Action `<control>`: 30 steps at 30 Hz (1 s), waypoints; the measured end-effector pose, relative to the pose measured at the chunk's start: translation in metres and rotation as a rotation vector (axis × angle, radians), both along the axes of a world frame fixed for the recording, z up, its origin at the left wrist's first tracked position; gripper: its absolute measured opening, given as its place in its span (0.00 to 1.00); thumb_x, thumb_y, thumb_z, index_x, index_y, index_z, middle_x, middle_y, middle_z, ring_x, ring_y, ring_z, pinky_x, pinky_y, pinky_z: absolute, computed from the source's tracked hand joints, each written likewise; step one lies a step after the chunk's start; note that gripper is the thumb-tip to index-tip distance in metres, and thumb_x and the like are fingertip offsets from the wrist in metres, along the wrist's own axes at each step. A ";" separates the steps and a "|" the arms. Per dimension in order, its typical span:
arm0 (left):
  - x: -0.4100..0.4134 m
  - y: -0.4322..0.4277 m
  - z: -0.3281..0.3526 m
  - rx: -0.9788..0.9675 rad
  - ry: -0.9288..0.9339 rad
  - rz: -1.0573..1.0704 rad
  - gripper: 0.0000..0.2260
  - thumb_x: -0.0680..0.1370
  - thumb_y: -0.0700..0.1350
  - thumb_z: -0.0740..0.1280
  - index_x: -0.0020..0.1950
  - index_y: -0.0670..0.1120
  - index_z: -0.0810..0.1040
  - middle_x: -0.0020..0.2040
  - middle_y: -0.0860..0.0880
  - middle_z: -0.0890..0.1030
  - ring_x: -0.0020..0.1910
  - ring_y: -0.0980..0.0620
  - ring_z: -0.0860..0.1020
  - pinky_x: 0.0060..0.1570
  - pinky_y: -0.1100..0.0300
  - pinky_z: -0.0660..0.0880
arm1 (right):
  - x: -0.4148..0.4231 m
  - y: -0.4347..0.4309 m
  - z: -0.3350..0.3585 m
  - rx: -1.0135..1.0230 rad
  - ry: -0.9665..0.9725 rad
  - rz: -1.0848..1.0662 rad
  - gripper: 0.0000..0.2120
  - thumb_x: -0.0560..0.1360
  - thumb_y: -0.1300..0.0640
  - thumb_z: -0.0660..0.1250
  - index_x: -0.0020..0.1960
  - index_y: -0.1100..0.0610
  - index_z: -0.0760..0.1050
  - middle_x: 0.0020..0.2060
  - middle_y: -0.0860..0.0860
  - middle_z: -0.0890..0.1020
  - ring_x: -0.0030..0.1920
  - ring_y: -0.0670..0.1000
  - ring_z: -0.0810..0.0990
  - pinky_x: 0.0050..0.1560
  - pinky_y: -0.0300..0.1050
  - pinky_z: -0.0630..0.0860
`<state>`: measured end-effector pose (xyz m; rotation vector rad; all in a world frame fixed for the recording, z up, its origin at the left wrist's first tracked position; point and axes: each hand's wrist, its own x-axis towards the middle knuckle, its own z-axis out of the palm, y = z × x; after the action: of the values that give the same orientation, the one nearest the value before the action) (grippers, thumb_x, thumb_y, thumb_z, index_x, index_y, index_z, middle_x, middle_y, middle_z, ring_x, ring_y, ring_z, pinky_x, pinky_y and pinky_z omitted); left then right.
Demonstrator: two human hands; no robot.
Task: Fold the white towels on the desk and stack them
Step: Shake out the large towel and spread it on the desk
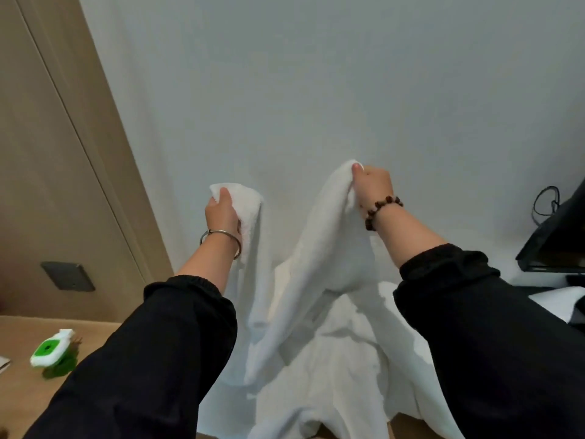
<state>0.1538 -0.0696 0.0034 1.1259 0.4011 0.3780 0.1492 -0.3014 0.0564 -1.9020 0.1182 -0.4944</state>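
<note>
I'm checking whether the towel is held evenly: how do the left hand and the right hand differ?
The left hand sits lower than the right hand. The left hand has a silver bangle at its wrist; the right hand has a dark beaded bracelet. Cloth bunches just above the left hand, while it drapes down from the right hand in a long sweep. Both grip the raised white towel by its upper edge.

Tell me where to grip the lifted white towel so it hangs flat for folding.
Grip the white towel at its two top corners, coming in from the outer ends. The left hand holds a bunched end and the right hand a gathered edge, so the cloth sags twisted between them; pinching the true corners would probably let it hang flat.
</note>
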 end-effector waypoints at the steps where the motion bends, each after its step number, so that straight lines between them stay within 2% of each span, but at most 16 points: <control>1: 0.001 0.001 0.013 -0.025 -0.031 -0.012 0.17 0.81 0.50 0.58 0.65 0.42 0.72 0.46 0.50 0.79 0.36 0.53 0.74 0.41 0.59 0.76 | 0.001 0.009 0.023 0.171 0.024 0.052 0.19 0.81 0.57 0.57 0.31 0.55 0.63 0.28 0.50 0.65 0.31 0.50 0.64 0.26 0.38 0.61; 5: -0.002 0.005 0.094 -0.174 -0.257 -0.109 0.10 0.82 0.48 0.58 0.59 0.46 0.73 0.43 0.52 0.79 0.36 0.58 0.79 0.31 0.66 0.75 | -0.004 0.036 0.104 0.716 -0.030 0.308 0.14 0.82 0.55 0.56 0.39 0.58 0.69 0.32 0.50 0.70 0.32 0.48 0.70 0.39 0.38 0.73; 7: -0.005 0.010 0.137 -0.332 -0.400 -0.167 0.10 0.82 0.48 0.58 0.58 0.44 0.73 0.43 0.50 0.80 0.36 0.58 0.81 0.34 0.65 0.77 | -0.010 0.041 0.143 0.923 -0.201 0.467 0.13 0.82 0.59 0.56 0.42 0.62 0.73 0.36 0.53 0.79 0.37 0.50 0.79 0.51 0.45 0.79; 8: -0.007 0.014 0.154 -0.389 -0.479 -0.199 0.11 0.82 0.48 0.58 0.58 0.43 0.73 0.44 0.49 0.81 0.38 0.56 0.81 0.38 0.64 0.78 | -0.014 0.042 0.156 0.985 -0.296 0.532 0.13 0.82 0.61 0.55 0.42 0.62 0.74 0.34 0.53 0.82 0.37 0.51 0.82 0.48 0.46 0.80; 9: -0.009 0.019 0.166 -0.409 -0.540 -0.217 0.12 0.82 0.48 0.58 0.58 0.43 0.74 0.45 0.49 0.81 0.41 0.55 0.81 0.43 0.62 0.78 | -0.018 0.040 0.164 0.947 -0.386 0.514 0.14 0.81 0.62 0.55 0.41 0.62 0.74 0.32 0.53 0.82 0.35 0.50 0.82 0.43 0.44 0.79; 11: -0.011 0.025 0.167 -0.215 -0.523 -0.186 0.10 0.82 0.48 0.58 0.54 0.44 0.75 0.45 0.49 0.81 0.44 0.53 0.81 0.48 0.60 0.78 | -0.014 0.026 0.150 0.485 -0.401 0.222 0.12 0.79 0.64 0.57 0.37 0.61 0.72 0.31 0.52 0.79 0.35 0.52 0.77 0.40 0.44 0.73; 13: -0.007 0.026 0.135 0.276 -0.297 -0.089 0.09 0.81 0.47 0.59 0.49 0.43 0.75 0.44 0.48 0.79 0.44 0.49 0.78 0.46 0.58 0.74 | -0.003 0.015 0.101 -0.176 -0.102 0.091 0.08 0.76 0.65 0.59 0.41 0.61 0.74 0.39 0.57 0.79 0.41 0.53 0.75 0.43 0.44 0.68; 15: -0.005 0.026 0.089 0.494 -0.068 -0.073 0.09 0.80 0.45 0.61 0.43 0.42 0.75 0.41 0.45 0.76 0.42 0.47 0.75 0.43 0.56 0.71 | 0.002 0.007 0.045 -0.549 0.206 0.127 0.10 0.78 0.67 0.57 0.43 0.61 0.75 0.46 0.59 0.78 0.43 0.54 0.75 0.44 0.43 0.68; 18: -0.008 0.027 0.032 0.586 0.099 -0.063 0.12 0.78 0.43 0.60 0.35 0.44 0.69 0.33 0.46 0.71 0.32 0.48 0.70 0.32 0.59 0.66 | 0.002 0.004 0.002 -0.176 0.183 0.118 0.14 0.76 0.67 0.56 0.34 0.56 0.67 0.35 0.55 0.71 0.36 0.52 0.69 0.36 0.42 0.64; 20: -0.010 0.027 0.006 0.673 0.151 -0.050 0.08 0.77 0.40 0.60 0.40 0.40 0.74 0.36 0.45 0.74 0.37 0.46 0.73 0.35 0.58 0.70 | 0.001 0.005 -0.012 -0.065 0.140 0.119 0.15 0.74 0.68 0.57 0.31 0.56 0.64 0.29 0.53 0.66 0.32 0.52 0.66 0.34 0.44 0.63; 21: -0.011 0.027 -0.006 0.695 0.156 -0.032 0.07 0.77 0.39 0.60 0.48 0.37 0.76 0.42 0.43 0.76 0.44 0.44 0.75 0.42 0.57 0.72 | 0.000 0.007 -0.018 -0.006 0.145 0.163 0.13 0.74 0.70 0.56 0.34 0.57 0.68 0.30 0.54 0.68 0.32 0.53 0.69 0.34 0.46 0.66; 23: -0.014 0.027 -0.027 0.714 0.163 0.006 0.11 0.77 0.38 0.60 0.57 0.36 0.75 0.52 0.41 0.77 0.52 0.43 0.75 0.48 0.57 0.69 | -0.003 0.009 -0.029 0.242 0.213 0.382 0.16 0.75 0.72 0.56 0.55 0.59 0.76 0.42 0.56 0.76 0.43 0.54 0.76 0.43 0.47 0.73; 25: -0.020 0.024 -0.043 0.716 0.145 0.021 0.10 0.78 0.38 0.59 0.56 0.38 0.74 0.52 0.42 0.76 0.48 0.46 0.73 0.46 0.61 0.66 | -0.003 0.005 -0.046 0.329 0.322 0.533 0.21 0.78 0.69 0.58 0.69 0.57 0.68 0.58 0.53 0.76 0.58 0.52 0.75 0.56 0.46 0.70; 26: -0.023 0.021 -0.050 0.718 0.133 0.014 0.07 0.78 0.39 0.59 0.53 0.40 0.74 0.49 0.44 0.75 0.46 0.48 0.72 0.45 0.61 0.65 | -0.003 0.000 -0.058 0.206 0.367 0.491 0.21 0.79 0.66 0.60 0.71 0.57 0.67 0.62 0.53 0.74 0.63 0.52 0.73 0.59 0.46 0.68; 28: -0.029 0.012 -0.065 0.740 0.099 -0.008 0.03 0.79 0.40 0.59 0.48 0.43 0.72 0.45 0.47 0.74 0.44 0.50 0.71 0.43 0.61 0.65 | -0.007 -0.017 -0.091 -0.332 0.504 0.359 0.19 0.80 0.55 0.61 0.69 0.60 0.70 0.65 0.56 0.74 0.65 0.55 0.72 0.62 0.46 0.67; 30: -0.034 0.000 -0.075 0.743 0.068 -0.023 0.04 0.79 0.41 0.59 0.46 0.44 0.71 0.41 0.50 0.74 0.39 0.53 0.71 0.38 0.65 0.66 | -0.021 -0.036 -0.132 -0.780 0.787 0.369 0.30 0.77 0.37 0.58 0.65 0.61 0.74 0.63 0.57 0.76 0.61 0.57 0.75 0.61 0.48 0.69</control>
<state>0.1198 -0.0699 -0.0721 1.8686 0.3106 0.4862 0.1281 -0.3375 -0.0758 -2.7127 0.0845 0.5709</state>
